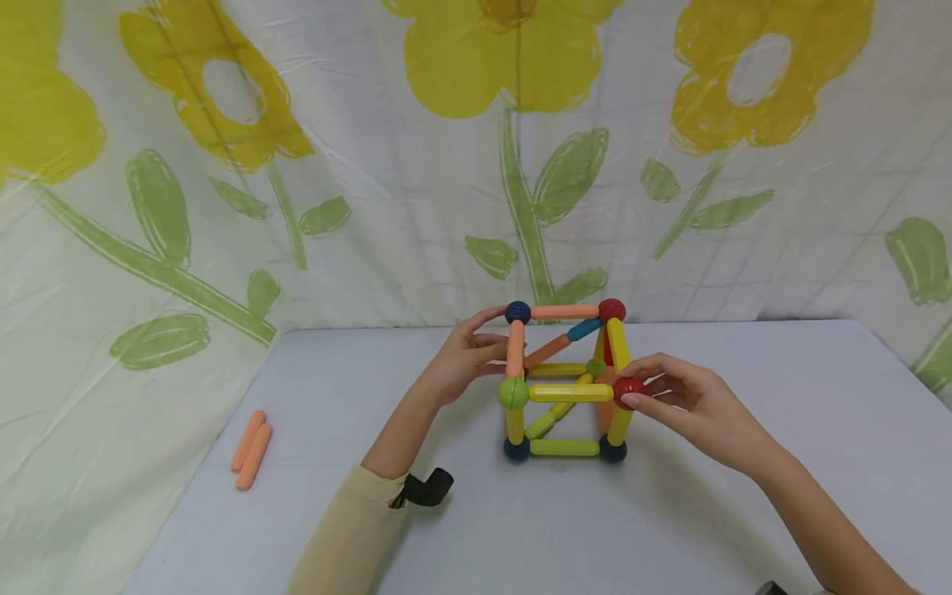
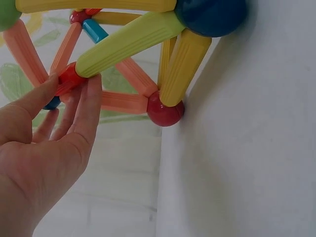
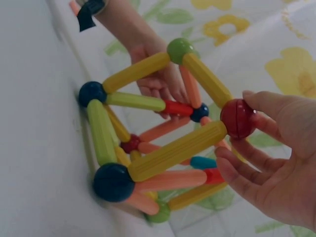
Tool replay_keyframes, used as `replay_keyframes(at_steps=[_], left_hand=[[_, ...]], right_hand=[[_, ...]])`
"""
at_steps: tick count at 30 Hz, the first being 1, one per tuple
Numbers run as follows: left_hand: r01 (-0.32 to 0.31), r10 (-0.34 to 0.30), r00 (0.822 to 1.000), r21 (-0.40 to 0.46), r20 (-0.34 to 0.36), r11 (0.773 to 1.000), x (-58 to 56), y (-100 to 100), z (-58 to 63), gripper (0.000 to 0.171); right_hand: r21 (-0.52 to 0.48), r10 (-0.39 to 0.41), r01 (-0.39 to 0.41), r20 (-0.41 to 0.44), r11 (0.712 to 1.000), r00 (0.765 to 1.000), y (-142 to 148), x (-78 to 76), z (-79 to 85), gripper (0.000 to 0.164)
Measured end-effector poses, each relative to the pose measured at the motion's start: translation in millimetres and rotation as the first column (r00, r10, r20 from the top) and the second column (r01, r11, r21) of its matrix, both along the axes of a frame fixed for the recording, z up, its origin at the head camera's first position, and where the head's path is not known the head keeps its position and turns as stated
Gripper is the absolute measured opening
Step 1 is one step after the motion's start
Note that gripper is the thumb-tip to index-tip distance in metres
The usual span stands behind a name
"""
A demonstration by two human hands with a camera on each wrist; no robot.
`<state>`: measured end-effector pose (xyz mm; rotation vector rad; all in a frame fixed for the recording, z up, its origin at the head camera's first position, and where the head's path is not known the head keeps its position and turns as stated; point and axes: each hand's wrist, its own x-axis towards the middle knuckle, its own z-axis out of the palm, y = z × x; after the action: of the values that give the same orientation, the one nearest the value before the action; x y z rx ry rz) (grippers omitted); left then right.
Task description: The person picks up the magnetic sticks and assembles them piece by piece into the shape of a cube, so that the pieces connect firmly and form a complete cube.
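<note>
A cube-like frame of coloured rods and balls (image 1: pixel 568 392) stands on the table. At its left side, my left hand (image 1: pixel 464 364) pinches a short red rod (image 2: pixel 72 75) between thumb and fingers. That red rod meets a light green rod (image 2: pixel 129 44) end to end, making a diagonal. On the right, my right hand (image 1: pixel 687 397) holds the dark red ball (image 3: pixel 238 118) at the upper front corner with thumb and fingertips. Yellow rods run from this ball to a green ball (image 1: pixel 513 392) and down to a dark blue ball (image 1: pixel 613 448).
Two loose orange rods (image 1: pixel 254 450) lie side by side at the left of the white table (image 1: pixel 476 529). A white curtain (image 1: pixel 416 198) with painted yellow flowers hangs behind the table's back edge. A black strap (image 1: pixel 430 487) sticks out at the left sleeve.
</note>
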<state>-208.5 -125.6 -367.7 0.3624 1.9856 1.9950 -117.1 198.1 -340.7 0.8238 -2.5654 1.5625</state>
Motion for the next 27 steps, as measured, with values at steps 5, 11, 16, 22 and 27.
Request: replay_keyframes(at_steps=[5,11,16,22,27], left_hand=[[-0.031,0.031,0.999,-0.003,0.011,1.000,3.9,-1,-4.0,0.062],[-0.042,0.041,0.999,-0.028,-0.015,0.999,17.5,-14,-2.9,0.060],[-0.043,0.040,0.998,-0.066,-0.045,0.997,36.9,-40,-2.3,0.056],[-0.132,0.124,0.989,-0.095,-0.080,0.987,66.7,-91,-3.4,0.053],[-0.282,0.264,0.953,-0.120,-0.149,0.952,95.2,-144,-3.4,0.045]], right_hand=[[-0.002,-0.001,0.001,-0.002,1.000,1.000,1,-0.1,-0.3,0.022],[-0.006,0.004,-0.004,-0.001,1.000,1.000,1,-0.2,-0.9,0.022],[-0.005,0.004,-0.004,0.001,1.000,1.000,0,-0.5,-1.0,0.022],[-0.015,0.006,-0.006,0.003,1.000,1.000,0,-1.1,-1.8,0.021],[-0.031,0.018,-0.018,0.006,0.999,1.000,1,-1.1,-2.3,0.022]])
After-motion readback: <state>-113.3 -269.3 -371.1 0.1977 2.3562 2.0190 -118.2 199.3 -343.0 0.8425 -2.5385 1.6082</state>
